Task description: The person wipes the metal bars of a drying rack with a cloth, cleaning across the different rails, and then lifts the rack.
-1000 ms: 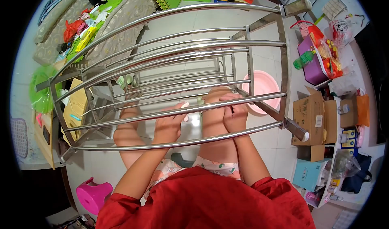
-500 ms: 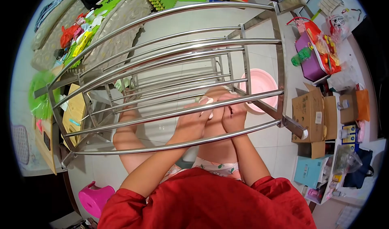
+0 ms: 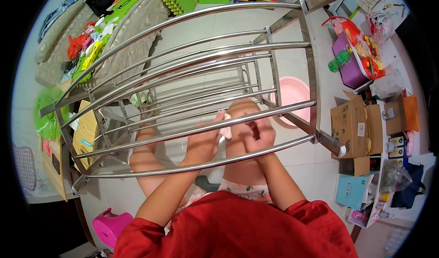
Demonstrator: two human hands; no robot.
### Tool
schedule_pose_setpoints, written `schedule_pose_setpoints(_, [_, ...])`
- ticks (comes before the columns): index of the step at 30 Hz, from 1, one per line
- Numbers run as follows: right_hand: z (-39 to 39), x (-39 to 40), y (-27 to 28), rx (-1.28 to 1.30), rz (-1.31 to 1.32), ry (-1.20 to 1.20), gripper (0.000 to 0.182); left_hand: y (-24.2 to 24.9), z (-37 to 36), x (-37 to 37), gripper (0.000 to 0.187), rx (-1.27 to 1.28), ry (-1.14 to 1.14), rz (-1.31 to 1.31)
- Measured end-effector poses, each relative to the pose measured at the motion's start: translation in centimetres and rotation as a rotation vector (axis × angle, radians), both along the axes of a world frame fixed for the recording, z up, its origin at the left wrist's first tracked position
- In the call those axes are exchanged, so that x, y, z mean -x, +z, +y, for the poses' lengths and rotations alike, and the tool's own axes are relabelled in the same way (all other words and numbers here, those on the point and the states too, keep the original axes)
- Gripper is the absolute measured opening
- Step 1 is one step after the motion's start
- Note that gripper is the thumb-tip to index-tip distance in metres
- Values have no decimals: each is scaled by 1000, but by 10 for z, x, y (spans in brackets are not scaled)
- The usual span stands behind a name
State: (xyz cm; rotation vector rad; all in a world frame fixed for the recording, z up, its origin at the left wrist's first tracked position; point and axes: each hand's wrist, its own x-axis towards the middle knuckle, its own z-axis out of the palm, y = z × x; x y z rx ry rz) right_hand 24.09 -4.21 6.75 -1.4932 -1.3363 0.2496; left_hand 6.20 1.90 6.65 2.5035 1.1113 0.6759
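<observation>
A stainless-steel tube rack (image 3: 196,163) spans the view in front of me, its rails crossing over my hands and legs. Behind its lower rails, my left hand (image 3: 203,141) is closed on a small whitish cloth (image 3: 225,130), most of which is covered by the fingers and a rail. My right hand (image 3: 260,135) is beside it above my knee, fingers curled in. Whatever those fingers may hold is hidden. A rail partly covers both hands.
A pink basin (image 3: 299,91) sits on the floor behind the rack's right end. To the right are an open cardboard box (image 3: 347,125) and a purple bin (image 3: 350,75). A magenta stool (image 3: 112,226) is at lower left, a green bag-like thing (image 3: 48,116) above it.
My hands have moved apart: the left has drawn a little left with the cloth, showing more of it. The right has shifted slightly down. The rack appears slightly further left.
</observation>
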Motion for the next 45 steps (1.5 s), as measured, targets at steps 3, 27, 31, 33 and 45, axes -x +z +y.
schedule_pose_setpoints(3, [-1, 12, 16, 131, 129, 152, 41, 4, -7, -14, 77, 38, -53, -201])
schedule_pose_setpoints(27, [-5, -15, -11, -202, -237, -408, 27, -15, -3, -3, 27, -153, 51, 5])
schedule_pose_setpoints(31, [2, -22, -19, -250, -382, -444, 25, -19, 0, -2, 31, -109, 36, -3])
schedule_pose_setpoints(33, [2, -19, -22, -160, -312, -437, 26, -16, -1, -2, 37, -127, 44, 6])
schedule_pose_setpoints(45, [2, -21, -20, -101, -333, -439, 19, -17, 1, 5, 35, -167, 101, -30])
